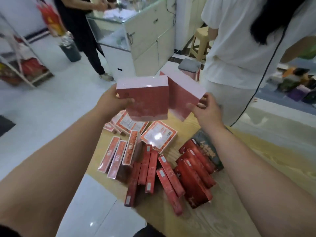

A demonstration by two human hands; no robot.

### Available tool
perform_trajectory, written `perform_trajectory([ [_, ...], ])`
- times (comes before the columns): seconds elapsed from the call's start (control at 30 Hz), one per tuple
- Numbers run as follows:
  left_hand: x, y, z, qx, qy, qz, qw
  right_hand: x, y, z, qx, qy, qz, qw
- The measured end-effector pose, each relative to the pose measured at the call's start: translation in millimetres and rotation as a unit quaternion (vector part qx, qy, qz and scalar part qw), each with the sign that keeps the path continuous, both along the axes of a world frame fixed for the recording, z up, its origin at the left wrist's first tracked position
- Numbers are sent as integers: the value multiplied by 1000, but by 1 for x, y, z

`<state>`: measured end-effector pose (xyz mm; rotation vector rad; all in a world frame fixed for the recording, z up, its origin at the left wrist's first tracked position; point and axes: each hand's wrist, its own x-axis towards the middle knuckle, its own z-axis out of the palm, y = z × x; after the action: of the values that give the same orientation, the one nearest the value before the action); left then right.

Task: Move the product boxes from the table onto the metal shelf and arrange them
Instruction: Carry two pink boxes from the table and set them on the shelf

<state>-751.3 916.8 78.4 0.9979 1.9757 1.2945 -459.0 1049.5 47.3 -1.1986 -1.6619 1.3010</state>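
Each hand holds one red product box above the table. My left hand [113,101] grips the left red box [147,100] by its left edge. Beside it, my right hand [205,108] holds the right red box [183,96] at its lower right corner, tilted. Below them on the wooden table [256,168] lie several more red boxes [162,168], some flat, some on edge, plus one dark box [209,149]. The metal shelf [18,65] stands at the far left with red goods on its lower level.
A person in white [239,48] stands close behind the table on the right. Another person in black [85,31] stands by a glass counter [136,40]. A dark bin [71,52], a grey-lidded bin [189,67] and a stool [201,43] stand on the tiled floor.
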Motion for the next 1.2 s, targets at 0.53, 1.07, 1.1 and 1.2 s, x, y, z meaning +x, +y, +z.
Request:
perform_trajectory([
  [0.53,78,-343,6,102,-87,255,958,-52,-194,18,-49,110,293,949],
  [1.07,131,-680,-79,202,-189,650,707,-218,-511,-50,-97,-55,548,829],
  [1.1,138,-700,-81,201,-190,667,692,-226,-530,-52,-96,-65,562,819],
  [1.2,166,-753,-89,190,-193,719,640,-245,-580,-49,-75,-97,602,789],
])
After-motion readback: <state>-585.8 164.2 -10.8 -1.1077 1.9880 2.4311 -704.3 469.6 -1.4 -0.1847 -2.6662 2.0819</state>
